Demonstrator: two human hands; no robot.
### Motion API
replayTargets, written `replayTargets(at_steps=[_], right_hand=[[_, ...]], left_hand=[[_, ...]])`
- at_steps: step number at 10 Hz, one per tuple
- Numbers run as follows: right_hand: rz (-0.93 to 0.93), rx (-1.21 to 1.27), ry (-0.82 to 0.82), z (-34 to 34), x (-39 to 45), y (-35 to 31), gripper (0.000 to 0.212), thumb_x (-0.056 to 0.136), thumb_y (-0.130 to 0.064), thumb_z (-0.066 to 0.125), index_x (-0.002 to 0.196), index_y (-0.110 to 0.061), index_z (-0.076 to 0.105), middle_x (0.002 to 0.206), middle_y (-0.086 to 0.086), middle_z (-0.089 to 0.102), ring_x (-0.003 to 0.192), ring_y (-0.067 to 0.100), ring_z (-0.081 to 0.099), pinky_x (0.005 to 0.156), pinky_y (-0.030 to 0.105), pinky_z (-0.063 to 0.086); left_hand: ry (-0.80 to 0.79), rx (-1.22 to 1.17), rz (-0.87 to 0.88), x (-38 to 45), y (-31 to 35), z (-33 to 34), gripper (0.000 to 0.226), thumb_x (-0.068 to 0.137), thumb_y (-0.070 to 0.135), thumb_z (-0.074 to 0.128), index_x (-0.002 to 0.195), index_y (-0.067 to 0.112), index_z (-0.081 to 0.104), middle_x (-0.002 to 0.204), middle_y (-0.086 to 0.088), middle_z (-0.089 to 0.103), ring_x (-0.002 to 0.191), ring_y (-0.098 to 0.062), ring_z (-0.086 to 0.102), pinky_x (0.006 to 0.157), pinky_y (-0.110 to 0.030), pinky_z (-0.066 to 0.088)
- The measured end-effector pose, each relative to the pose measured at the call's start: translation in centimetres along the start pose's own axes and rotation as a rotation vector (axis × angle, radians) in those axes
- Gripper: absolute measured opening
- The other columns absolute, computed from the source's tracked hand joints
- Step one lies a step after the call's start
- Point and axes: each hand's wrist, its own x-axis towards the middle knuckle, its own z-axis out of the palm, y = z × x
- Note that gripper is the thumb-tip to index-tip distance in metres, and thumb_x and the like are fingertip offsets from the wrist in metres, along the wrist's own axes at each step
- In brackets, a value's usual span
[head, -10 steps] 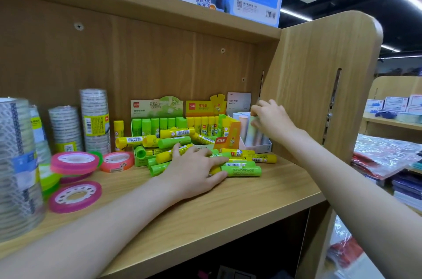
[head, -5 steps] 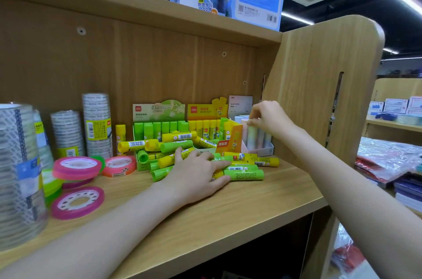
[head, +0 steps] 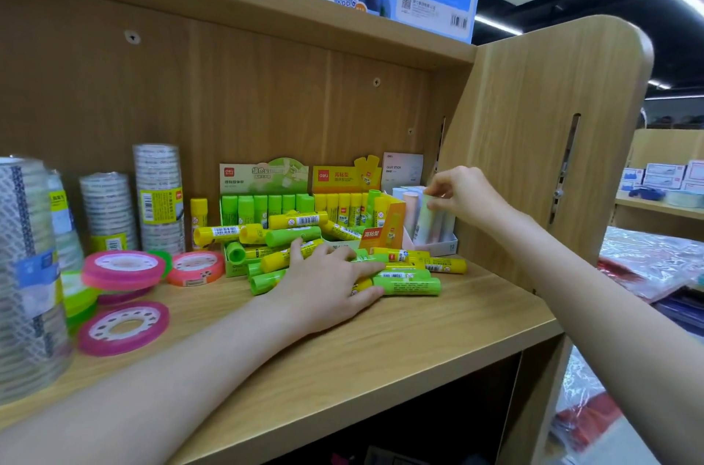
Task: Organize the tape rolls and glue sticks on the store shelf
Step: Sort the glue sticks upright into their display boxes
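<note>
Plastic sleeves are hiding the detail of the clear tape rolls [head: 156,198] stacked in tall shiny columns at the left, and the nearest stack [head: 26,274] is running off the frame edge, blurred. Print on the box cards is too small to read. The left hand [head: 327,289] is lying flat, fingers straight and spread, pressing on the loose pile of glue sticks [head: 407,283], smooth green and yellow cylinders lying crosswise on the wooden shelf [head: 438,335]; the sticks beneath the palm are covered. More sticks are standing upright in the green box [head: 263,205] and the yellow box [head: 343,203] behind the pile. The right hand [head: 463,194] is curling its fingers and pinching the top of a pale stick [head: 424,224] standing in the white box [head: 438,243] at the shelf's right end; the fingertips are partly blocking its cap. Flat pink tape rings [head: 122,327] are sitting near the left, one [head: 122,268] stacked on green ones.
</note>
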Motion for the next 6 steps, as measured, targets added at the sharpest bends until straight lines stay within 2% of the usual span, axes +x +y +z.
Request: replayTargets(at_steps=[1, 2, 4, 5, 6], right_hand=[[0.018, 0.000, 0.034, -0.1, -0.2, 0.1, 0.016, 0.080, -0.010, 0.070, 0.094, -0.002, 0.070, 0.091, 0.011, 0.067, 0.085, 0.019, 0.057, 0.077, 0.027, 0.045], [-0.022, 0.002, -0.004, -0.6, 0.1, -0.6, 0.016, 0.078, -0.015, 0.074, 0.091, -0.005, 0.071, 0.085, 0.006, 0.064, 0.083, 0.016, 0.057, 0.075, 0.027, 0.046], [-0.021, 0.056, -0.041, -0.7, 1.0, -0.9, 0.013, 0.075, -0.017, 0.076, 0.085, -0.009, 0.072, 0.086, 0.007, 0.069, 0.081, 0.015, 0.061, 0.074, 0.023, 0.044], [-0.027, 0.110, -0.076, -0.7, 1.1, -0.9, 0.013, 0.076, -0.012, 0.075, 0.088, -0.008, 0.072, 0.093, 0.008, 0.071, 0.090, 0.018, 0.065, 0.087, 0.031, 0.050], [-0.041, 0.141, -0.108, -0.6, 1.2, -0.8, 0.014, 0.078, -0.006, 0.072, 0.093, -0.006, 0.072, 0.098, 0.007, 0.071, 0.091, 0.015, 0.064, 0.092, 0.030, 0.050]], left_hand=[[0.000, 0.000, 0.000, -0.1, 0.0, 0.0, 0.047, 0.093, 0.060, 0.027, 0.139, 0.051, 0.027, 0.148, 0.002, 0.032, 0.139, -0.021, 0.023, 0.112, -0.060, 0.004], [-0.003, 0.003, -0.001, -0.1, 0.0, -0.1, 0.047, 0.093, 0.061, 0.026, 0.139, 0.051, 0.027, 0.148, 0.002, 0.032, 0.139, -0.021, 0.023, 0.112, -0.059, 0.004], [-0.002, -0.004, -0.002, 0.0, -0.1, 0.0, 0.047, 0.092, 0.061, 0.026, 0.139, 0.051, 0.028, 0.147, 0.001, 0.034, 0.138, -0.021, 0.024, 0.111, -0.061, 0.004], [0.004, -0.008, -0.001, 0.0, -0.2, 0.1, 0.047, 0.092, 0.061, 0.026, 0.139, 0.051, 0.027, 0.147, 0.002, 0.034, 0.139, -0.021, 0.023, 0.111, -0.060, 0.004], [0.000, -0.010, 0.000, 0.0, -0.2, 0.1, 0.047, 0.093, 0.061, 0.027, 0.139, 0.051, 0.027, 0.147, 0.002, 0.034, 0.139, -0.021, 0.022, 0.111, -0.060, 0.003]])
